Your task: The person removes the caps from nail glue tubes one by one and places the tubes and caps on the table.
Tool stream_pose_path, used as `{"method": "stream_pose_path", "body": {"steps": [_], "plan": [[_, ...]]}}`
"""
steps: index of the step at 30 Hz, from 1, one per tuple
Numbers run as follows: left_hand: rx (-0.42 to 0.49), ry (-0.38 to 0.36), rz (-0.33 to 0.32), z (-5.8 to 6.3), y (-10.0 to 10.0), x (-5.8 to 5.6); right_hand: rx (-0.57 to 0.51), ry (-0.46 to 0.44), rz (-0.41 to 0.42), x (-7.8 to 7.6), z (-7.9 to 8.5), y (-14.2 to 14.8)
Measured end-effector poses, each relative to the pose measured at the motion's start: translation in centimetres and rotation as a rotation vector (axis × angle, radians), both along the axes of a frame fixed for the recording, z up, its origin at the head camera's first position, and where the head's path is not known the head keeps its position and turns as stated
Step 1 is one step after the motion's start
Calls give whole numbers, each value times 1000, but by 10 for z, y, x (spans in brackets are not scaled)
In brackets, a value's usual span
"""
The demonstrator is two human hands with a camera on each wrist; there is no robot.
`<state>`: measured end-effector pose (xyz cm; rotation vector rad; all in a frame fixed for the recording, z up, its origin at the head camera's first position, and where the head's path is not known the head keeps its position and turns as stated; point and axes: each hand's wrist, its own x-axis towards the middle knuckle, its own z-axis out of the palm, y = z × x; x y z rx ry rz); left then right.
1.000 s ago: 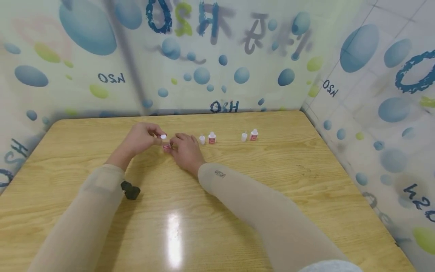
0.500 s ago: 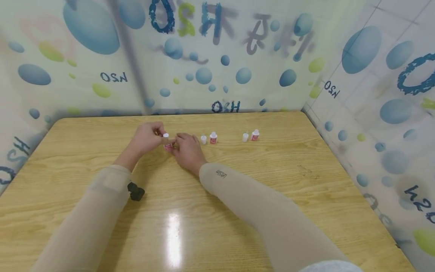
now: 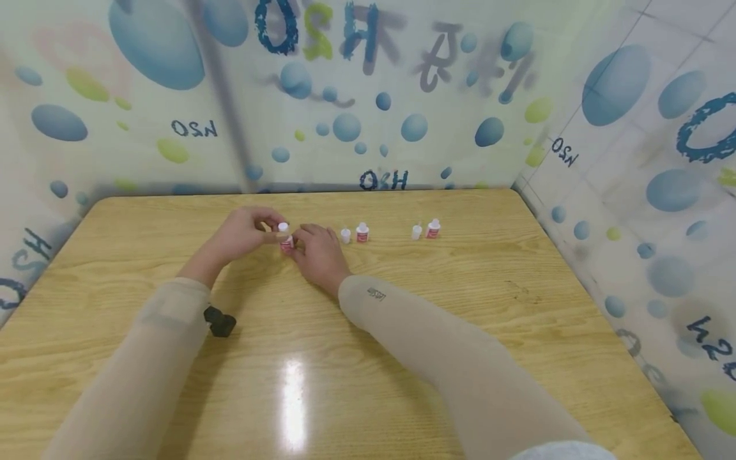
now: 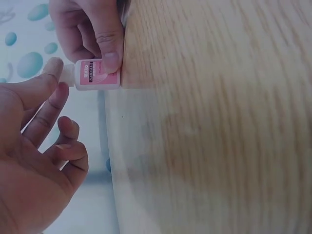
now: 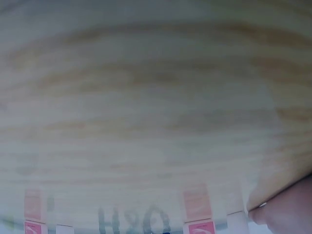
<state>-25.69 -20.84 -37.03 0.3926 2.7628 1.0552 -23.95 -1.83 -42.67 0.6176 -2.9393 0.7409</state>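
Observation:
A small nail glue bottle point(image 3: 285, 245) with a pink label and a white top stands upright on the wooden table, between both hands. My left hand point(image 3: 244, 235) pinches the white top point(image 4: 68, 75) with thumb and index finger, its other fingers loosely bent. The right hand point(image 3: 319, 255) holds the bottle's body low down, its thumb across the label in the left wrist view. Only a bit of the right hand point(image 5: 287, 209) shows in the right wrist view, at the lower right corner.
Right of the hands stand a small white cap point(image 3: 345, 236) and a second nail glue bottle point(image 3: 362, 233). Farther right are another white cap point(image 3: 416, 232) and a third bottle point(image 3: 434, 229). A patterned wall point(image 3: 345, 128) rises behind the table point(image 3: 460, 306).
My left thumb has reached across the bottle's neck toward the right hand, then drawn back a little left. The right hand keeps its hold on the bottle. The head view has shifted slightly.

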Motion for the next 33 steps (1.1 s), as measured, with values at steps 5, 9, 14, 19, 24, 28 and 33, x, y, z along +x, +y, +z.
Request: {"method": "stream_pose_path", "body": {"steps": [5, 9, 14, 19, 24, 28, 33], "plan": [[13, -34, -4, 0, -5, 0, -11, -14, 5, 1, 1, -1], [22, -48, 3, -1, -8, 1, -2, -23, 0, 1, 1, -1], [34, -42, 15, -2, -9, 2, -6, -26, -4, 2, 2, -2], [47, -28, 33, -3, -9, 3, 1, -24, -8, 2, 3, -1], [55, -15, 44, -4, -9, 2, 10, -22, -8, 1, 2, -1], [47, -8, 39, -4, -8, 3, 4, -24, -11, 0, 1, 0], [49, -1, 25, -5, -8, 2, 3, -30, -12, 0, 1, 0]]}}
